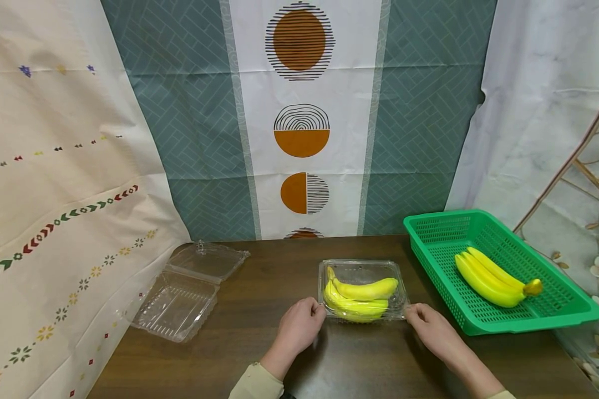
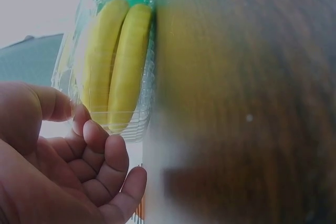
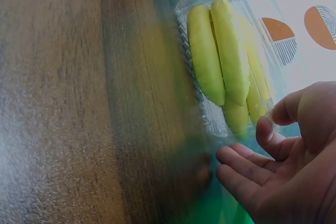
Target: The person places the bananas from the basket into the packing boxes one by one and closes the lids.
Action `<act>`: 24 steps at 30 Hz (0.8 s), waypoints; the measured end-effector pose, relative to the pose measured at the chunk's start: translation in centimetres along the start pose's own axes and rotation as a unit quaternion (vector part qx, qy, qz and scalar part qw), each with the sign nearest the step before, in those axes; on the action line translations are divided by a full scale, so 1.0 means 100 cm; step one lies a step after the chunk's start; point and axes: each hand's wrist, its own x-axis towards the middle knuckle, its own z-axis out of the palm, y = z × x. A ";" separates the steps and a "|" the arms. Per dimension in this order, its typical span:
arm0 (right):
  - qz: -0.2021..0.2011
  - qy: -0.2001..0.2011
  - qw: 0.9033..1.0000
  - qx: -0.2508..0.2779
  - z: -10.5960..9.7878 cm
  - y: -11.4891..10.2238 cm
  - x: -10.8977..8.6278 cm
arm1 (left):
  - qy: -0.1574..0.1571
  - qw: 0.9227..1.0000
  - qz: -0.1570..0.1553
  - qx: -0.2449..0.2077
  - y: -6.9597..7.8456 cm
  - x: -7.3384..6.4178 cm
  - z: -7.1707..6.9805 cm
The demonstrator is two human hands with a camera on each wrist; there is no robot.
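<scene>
In the head view a clear plastic clamshell box (image 1: pixel 364 270) with several yellow bananas (image 1: pixel 358 306) inside stands on the table, its lid down over them. At its near left corner my left hand (image 1: pixel 303 321) pinches the rim between thumb and forefinger. My right hand (image 1: pixel 431 330) pinches the near right corner in the same way. Through the box wall, the left wrist view shows two bananas (image 2: pixel 127 66) side by side, with the left hand (image 2: pixel 79 166) at the corner. Bananas (image 3: pixel 231 56) also show in the right wrist view, above the right hand (image 3: pixel 278 153).
Right of the box, a green plastic basket (image 1: pixel 436 280) holds another bunch of bananas (image 1: pixel 494 277). A second clear clamshell box (image 1: pixel 172 307) lies with its lid up at the left. A patterned cloth (image 1: pixel 304 205) hangs behind the brown table (image 1: pixel 259 277), with curtains on both sides.
</scene>
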 end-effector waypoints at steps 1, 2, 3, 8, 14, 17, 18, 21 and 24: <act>0.000 0.000 1.000 0.000 0.000 0.000 0.000 | 0.001 1.000 0.000 0.001 0.000 0.000 0.000; 0.001 0.001 1.000 0.000 0.000 0.000 0.000 | 0.001 1.000 0.001 0.002 0.000 0.000 0.000; 0.001 0.001 1.000 -0.001 0.000 0.000 0.000 | 0.002 1.000 0.001 0.003 0.000 0.000 0.001; 0.008 -0.002 1.000 -0.008 0.000 0.000 0.000 | 0.002 1.000 0.000 0.001 -0.001 0.000 0.001; 0.013 0.007 1.000 -0.022 0.000 0.000 0.001 | -0.003 1.000 -0.002 0.000 0.000 0.000 0.000; 0.012 0.011 0.999 -0.027 0.000 -0.001 0.000 | -0.003 1.000 -0.003 0.000 0.000 0.000 -0.002; 0.011 0.013 0.999 -0.030 0.000 -0.001 0.000 | -0.002 1.000 -0.002 -0.001 0.000 0.000 -0.002; 0.008 0.019 0.999 -0.040 0.000 -0.001 -0.001 | 0.002 1.000 0.000 -0.002 0.000 0.000 -0.003; 0.003 0.025 0.998 -0.052 0.000 -0.001 -0.003 | 0.009 1.000 0.003 -0.002 0.000 -0.002 -0.004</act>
